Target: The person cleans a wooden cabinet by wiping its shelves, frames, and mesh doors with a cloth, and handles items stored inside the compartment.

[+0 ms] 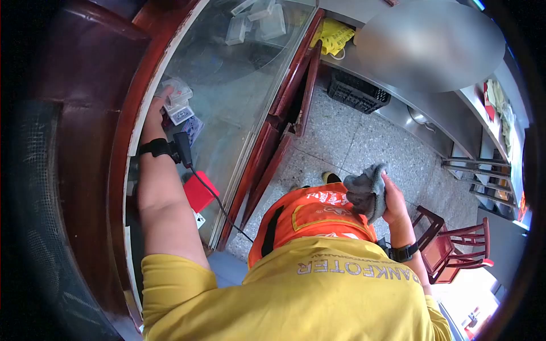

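Note:
My left hand [158, 104] is at the left side of the glass cabinet, its fingers closed at the edge of a clear plastic card case [180, 90]. Part of that hand is hidden. Just below the case are a white-edged pack of playing cards [181, 115] and a blue-patterned pack [193, 129]. A red box [200, 191] and a loose playing card [199, 220] lie beside my left forearm. My right hand [395, 200] is wrapped round a bunched grey cloth [367, 192], held in front of my orange apron [318, 213].
Several clear plastic cases [259, 23] lie at the cabinet's far end. Its wooden doors [296, 105] stand open over the speckled floor [335, 133]. A black crate [357, 94], a yellow bag [331, 35] and a wooden chair [458, 244] are around. A black cable [215, 196] runs from my left wrist.

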Action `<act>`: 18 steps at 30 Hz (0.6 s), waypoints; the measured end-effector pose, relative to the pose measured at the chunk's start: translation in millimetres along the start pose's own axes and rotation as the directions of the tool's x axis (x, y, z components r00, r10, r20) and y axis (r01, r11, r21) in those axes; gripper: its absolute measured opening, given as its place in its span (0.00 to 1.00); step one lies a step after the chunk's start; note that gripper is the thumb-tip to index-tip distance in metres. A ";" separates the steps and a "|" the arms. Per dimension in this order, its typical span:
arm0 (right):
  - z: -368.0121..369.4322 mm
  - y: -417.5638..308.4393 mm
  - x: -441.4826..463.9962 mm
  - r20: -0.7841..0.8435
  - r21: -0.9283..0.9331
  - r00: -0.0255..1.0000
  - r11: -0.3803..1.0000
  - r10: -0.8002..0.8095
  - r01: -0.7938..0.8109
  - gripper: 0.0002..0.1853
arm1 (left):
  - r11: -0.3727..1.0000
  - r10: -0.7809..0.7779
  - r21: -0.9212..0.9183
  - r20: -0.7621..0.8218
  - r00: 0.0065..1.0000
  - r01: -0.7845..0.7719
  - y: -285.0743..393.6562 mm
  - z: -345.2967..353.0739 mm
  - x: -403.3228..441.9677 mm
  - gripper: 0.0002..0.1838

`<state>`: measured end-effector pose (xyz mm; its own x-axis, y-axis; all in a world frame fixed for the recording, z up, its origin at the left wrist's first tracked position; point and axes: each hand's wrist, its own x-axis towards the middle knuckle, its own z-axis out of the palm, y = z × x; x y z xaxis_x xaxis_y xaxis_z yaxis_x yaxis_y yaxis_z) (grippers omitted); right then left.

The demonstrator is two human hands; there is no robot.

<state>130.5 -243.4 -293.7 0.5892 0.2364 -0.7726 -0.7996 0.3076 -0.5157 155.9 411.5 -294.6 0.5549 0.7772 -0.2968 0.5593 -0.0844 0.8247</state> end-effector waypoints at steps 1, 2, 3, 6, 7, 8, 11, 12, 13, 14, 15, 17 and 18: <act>2.8 1.0 0.9 -0.017 -0.012 1.000 1.000 -0.004 0.003 0.22 | 1.000 0.004 -0.004 0.036 0.999 -0.004 7.9 3.4 -6.4 0.27; 4.8 1.4 1.9 -0.033 -0.025 0.999 1.000 -0.008 0.007 0.21 | 1.000 0.008 -0.009 0.071 0.997 -0.007 16.1 6.8 -13.0 0.28; 5.1 2.6 4.7 -0.031 -0.028 0.999 1.000 -0.007 0.006 0.21 | 1.000 0.012 -0.017 0.103 0.995 -0.010 23.1 9.8 -20.7 0.28; 12.0 1.7 12.6 -0.012 -0.089 0.999 0.995 0.045 -0.046 0.21 | 0.968 0.149 0.200 0.016 0.989 -0.149 29.1 18.5 -20.1 0.30; 17.2 -1.8 12.5 -0.007 -0.110 0.999 0.993 0.051 -0.051 0.21 | 0.942 0.159 0.303 -0.031 0.987 -0.142 22.0 13.4 -7.3 0.33; 21.1 -3.7 11.9 0.022 -0.129 0.998 0.991 0.051 -0.048 0.21 | 0.906 0.169 0.404 -0.079 0.982 -0.123 15.0 8.3 6.1 0.36; 25.7 -4.7 12.7 0.058 -0.163 0.997 0.986 0.042 -0.032 0.21 | 0.678 0.189 0.735 -0.155 0.970 -0.015 32.3 3.0 -27.3 0.42; 21.6 -3.2 16.5 0.058 -0.183 0.997 0.982 0.047 -0.036 0.22 | 0.543 0.197 0.839 -0.126 0.972 -0.001 51.0 9.7 -66.0 0.43; 20.2 -3.1 19.5 0.062 -0.207 0.997 0.978 0.052 -0.038 0.22 | 0.425 0.210 0.905 -0.091 0.973 -0.007 66.0 18.0 -96.1 0.45; 20.9 -4.2 19.9 0.073 -0.214 0.996 0.976 0.055 -0.038 0.22 | 0.370 0.246 0.929 -0.073 0.966 -0.025 66.8 22.5 -104.0 0.46; 21.2 -4.6 19.5 0.063 -0.210 0.995 0.976 0.075 -0.061 0.22 | 0.380 0.295 0.923 -0.057 0.954 -0.062 59.9 26.0 -98.7 0.48; 20.7 -7.4 17.1 0.046 -0.207 0.995 0.975 0.091 -0.080 0.21 | 0.599 0.504 0.759 -0.109 0.857 -0.256 -5.7 18.3 -31.1 0.45; 22.8 -9.6 13.9 0.051 -0.254 0.997 0.966 0.049 -0.035 0.22 | 0.605 0.500 0.754 -0.111 0.859 -0.255 -12.6 9.2 -21.2 0.45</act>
<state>149.1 -222.0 -291.1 0.5541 0.2979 -0.7773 -0.8228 0.0545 -0.5657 142.8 390.4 -303.0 0.6879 0.6943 0.2114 0.6612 -0.7196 0.2121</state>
